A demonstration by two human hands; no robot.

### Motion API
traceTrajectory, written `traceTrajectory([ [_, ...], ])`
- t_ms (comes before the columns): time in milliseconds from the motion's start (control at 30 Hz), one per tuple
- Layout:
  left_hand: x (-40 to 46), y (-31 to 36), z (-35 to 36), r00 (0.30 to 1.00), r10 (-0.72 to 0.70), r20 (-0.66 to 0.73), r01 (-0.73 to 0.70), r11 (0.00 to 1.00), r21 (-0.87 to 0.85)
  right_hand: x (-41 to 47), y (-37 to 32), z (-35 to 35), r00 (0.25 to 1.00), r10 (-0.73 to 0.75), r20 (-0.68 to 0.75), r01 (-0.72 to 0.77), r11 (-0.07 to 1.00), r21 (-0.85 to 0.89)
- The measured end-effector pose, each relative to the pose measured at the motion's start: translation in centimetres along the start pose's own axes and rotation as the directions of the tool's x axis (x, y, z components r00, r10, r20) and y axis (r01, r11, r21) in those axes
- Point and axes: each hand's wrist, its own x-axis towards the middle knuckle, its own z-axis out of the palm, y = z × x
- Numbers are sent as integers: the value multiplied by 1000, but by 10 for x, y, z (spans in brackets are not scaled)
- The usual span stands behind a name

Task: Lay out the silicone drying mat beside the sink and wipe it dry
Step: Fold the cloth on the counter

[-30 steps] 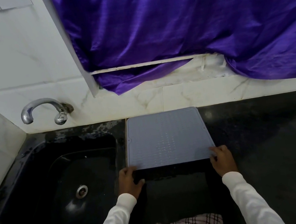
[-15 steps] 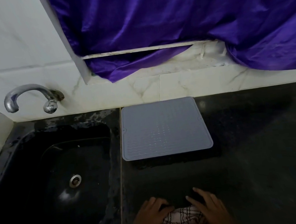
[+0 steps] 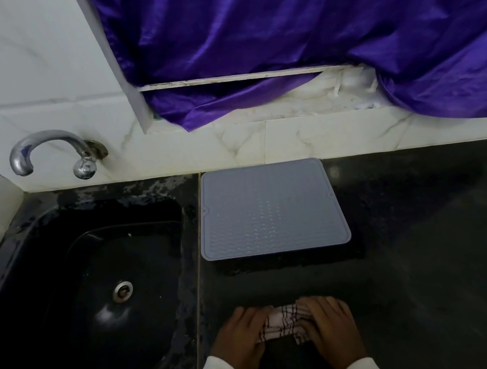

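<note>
Both hands have left the grey mat point(image 3: 271, 210); left hand point(image 3: 241, 341) and right hand point(image 3: 332, 327) now clutch a checked cloth point(image 3: 282, 323) at six o'clock of it, sink point(image 3: 40, 229) at nine.

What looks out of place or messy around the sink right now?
The purple curtain sags off the window ledge, one fold drooping onto the wall tiles. Wet patches mark the sink rim. The drying mat lies flat and square.

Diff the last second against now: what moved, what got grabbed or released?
Both hands let go of the mat's near edge and drew back. Left hand and right hand now grip the checked cloth together. The mat stays flat beside the sink; tap unchanged.
</note>
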Motion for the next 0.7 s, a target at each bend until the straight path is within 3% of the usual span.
traceTrajectory([
  [133, 16, -5, -10, 998, -25, -54, 30, 994, 105, 17, 3, -6, 1000, 0, -2, 0, 1000, 7],
  [333, 11, -7, 0, 997, -80, -15, 82, 967, 243, 16, 8, 6, 995, -17, 103, 24, 998, -66],
  [467, 11, -12, 7, 986, -75, -146, 107, 968, 228, 19, 4, 13, 998, -6, 63, 10, 999, -53],
  [700, -9, -15, 1, 923, -151, -354, 218, 963, 158, 55, -6, 19, 973, -231, -12, 231, 973, 16],
])
